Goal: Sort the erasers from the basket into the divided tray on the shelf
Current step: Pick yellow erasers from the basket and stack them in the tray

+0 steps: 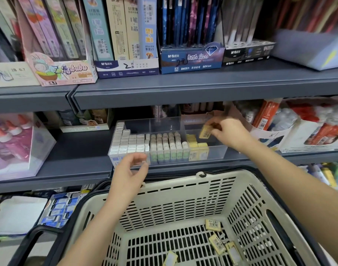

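A clear divided tray (218, 150) stands on the middle shelf. Its left section holds white erasers (129, 143), the middle one green-sleeved erasers (168, 144), the right one yellow erasers (198, 145). My right hand (228, 134) pinches a yellow eraser (205, 133) above the right section. In front of the tray's left section, my left hand (130, 170) hovers with loosely curled fingers and holds nothing that I can see. Below, the beige basket (183, 198) holds several yellow erasers (213, 225) on its slatted floor.
Pencil boxes (126, 35) line the upper shelf above the tray. Glue bottles in a clear box (14, 143) stand left of the tray, red and white packs (308, 129) to its right. The basket's black handle (35, 233) sticks out at the lower left.
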